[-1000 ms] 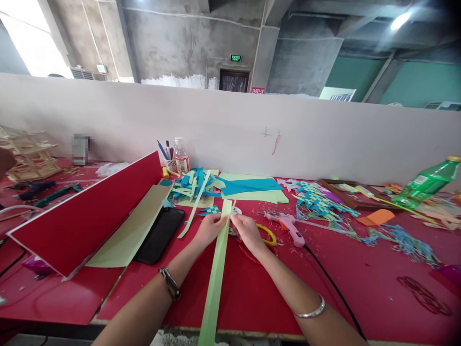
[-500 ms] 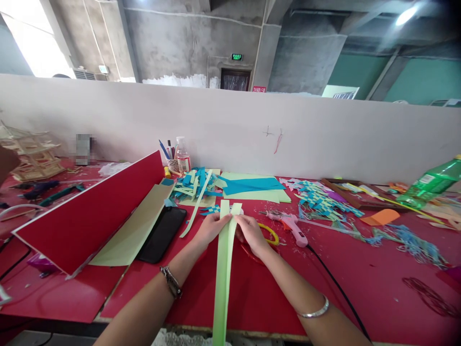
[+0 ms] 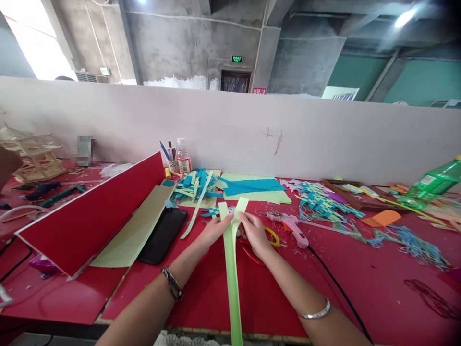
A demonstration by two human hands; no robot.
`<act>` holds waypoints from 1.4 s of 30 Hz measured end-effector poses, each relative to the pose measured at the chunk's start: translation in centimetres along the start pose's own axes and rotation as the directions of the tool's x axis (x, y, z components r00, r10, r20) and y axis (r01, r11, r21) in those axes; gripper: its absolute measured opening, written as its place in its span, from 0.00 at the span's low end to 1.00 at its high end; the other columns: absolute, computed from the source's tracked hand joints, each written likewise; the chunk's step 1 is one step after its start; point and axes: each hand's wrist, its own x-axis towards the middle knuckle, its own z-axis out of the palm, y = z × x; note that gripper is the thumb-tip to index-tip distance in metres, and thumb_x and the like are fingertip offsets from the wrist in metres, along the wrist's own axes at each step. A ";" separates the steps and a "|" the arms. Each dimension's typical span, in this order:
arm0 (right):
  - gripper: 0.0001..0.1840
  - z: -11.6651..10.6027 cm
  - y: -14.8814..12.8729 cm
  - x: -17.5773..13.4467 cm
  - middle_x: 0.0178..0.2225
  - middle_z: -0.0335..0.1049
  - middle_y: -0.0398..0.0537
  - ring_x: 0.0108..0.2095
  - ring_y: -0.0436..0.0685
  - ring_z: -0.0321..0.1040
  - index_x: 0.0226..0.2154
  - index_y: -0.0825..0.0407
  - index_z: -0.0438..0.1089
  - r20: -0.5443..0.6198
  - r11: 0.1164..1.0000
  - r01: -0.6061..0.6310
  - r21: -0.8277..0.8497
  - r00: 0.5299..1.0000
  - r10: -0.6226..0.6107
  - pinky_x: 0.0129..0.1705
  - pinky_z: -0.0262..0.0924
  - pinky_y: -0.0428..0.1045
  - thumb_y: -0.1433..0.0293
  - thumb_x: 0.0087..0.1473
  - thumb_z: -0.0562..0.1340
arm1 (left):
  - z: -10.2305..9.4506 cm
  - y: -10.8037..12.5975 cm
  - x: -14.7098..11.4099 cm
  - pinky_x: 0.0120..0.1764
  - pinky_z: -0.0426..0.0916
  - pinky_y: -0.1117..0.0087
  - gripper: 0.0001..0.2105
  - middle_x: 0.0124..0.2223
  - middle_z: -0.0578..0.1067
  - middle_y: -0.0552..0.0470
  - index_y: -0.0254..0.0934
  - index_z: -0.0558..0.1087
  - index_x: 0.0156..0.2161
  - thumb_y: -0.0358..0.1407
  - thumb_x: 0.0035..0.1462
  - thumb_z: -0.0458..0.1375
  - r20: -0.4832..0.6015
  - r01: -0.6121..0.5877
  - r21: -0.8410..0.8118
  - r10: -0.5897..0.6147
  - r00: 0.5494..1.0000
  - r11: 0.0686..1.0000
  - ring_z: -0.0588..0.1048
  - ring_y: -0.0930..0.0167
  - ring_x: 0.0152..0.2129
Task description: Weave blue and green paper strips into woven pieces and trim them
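Note:
A long pale green paper strip runs from my hands down past the table's front edge. At its top it parts into two ends in a V. My left hand pinches the left end between thumb and fingers. The right end is pinched by my right hand. Whether these are two strips or one split along a fold, I cannot tell. Behind my right hand lie scissors with a yellow handle, partly hidden. Just beyond the hands is a small blue-and-green woven paper piece.
A pink glue gun lies right, its black cord trailing forward. Left are a black phone and a standing red board. Cut blue and green strips, paper sheets and a green bottle are farther back.
The two top ends of the paper strip have spread wider apart, the right one tilting rightward. The strip's lower end has swung to the right.

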 end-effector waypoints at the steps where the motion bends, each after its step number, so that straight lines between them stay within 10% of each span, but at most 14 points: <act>1: 0.20 -0.1 -0.1 0.0 0.11 0.49 0.35 0.13 0.44 0.45 0.16 0.51 0.55 -0.015 1.000 0.011 -0.004 1.000 -0.011 0.15 0.39 0.43 0.54 0.46 0.56 | 0.1 0.0 -0.1 0.25 0.61 0.74 0.20 0.23 0.74 0.50 0.31 0.73 0.25 0.50 0.40 0.58 0.031 0.014 0.009 -0.015 0.999 1.000 0.70 0.72 0.21; 29: 0.17 0.4 -0.5 -0.4 0.12 0.51 0.36 0.13 0.46 0.47 0.17 0.50 0.56 0.169 0.999 0.019 -0.039 0.986 -0.012 0.15 0.42 0.44 0.57 0.47 0.55 | -0.4 -0.6 0.6 0.19 0.53 0.76 0.22 0.18 0.70 0.53 0.30 0.70 0.20 0.53 0.39 0.58 0.047 -0.119 0.027 0.117 0.992 0.993 0.62 0.78 0.14; 37: 0.18 0.1 0.1 -0.2 0.11 0.48 0.35 0.13 0.45 0.44 0.15 0.50 0.53 0.081 0.999 0.033 -0.037 0.996 -0.030 0.15 0.39 0.44 0.58 0.46 0.54 | -0.6 -0.3 0.5 0.20 0.58 0.75 0.24 0.19 0.72 0.51 0.30 0.71 0.21 0.54 0.38 0.58 -0.039 -0.067 -0.029 0.066 0.997 0.997 0.66 0.75 0.16; 42: 0.18 -0.2 0.1 0.1 0.13 0.48 0.35 0.15 0.46 0.45 0.16 0.50 0.53 0.013 0.997 0.071 -0.035 0.997 -0.070 0.17 0.42 0.44 0.58 0.48 0.53 | -0.2 0.3 -0.3 0.26 0.63 0.72 0.24 0.23 0.74 0.48 0.29 0.73 0.27 0.54 0.41 0.57 0.118 0.015 -0.046 -0.010 0.993 0.999 0.70 0.71 0.20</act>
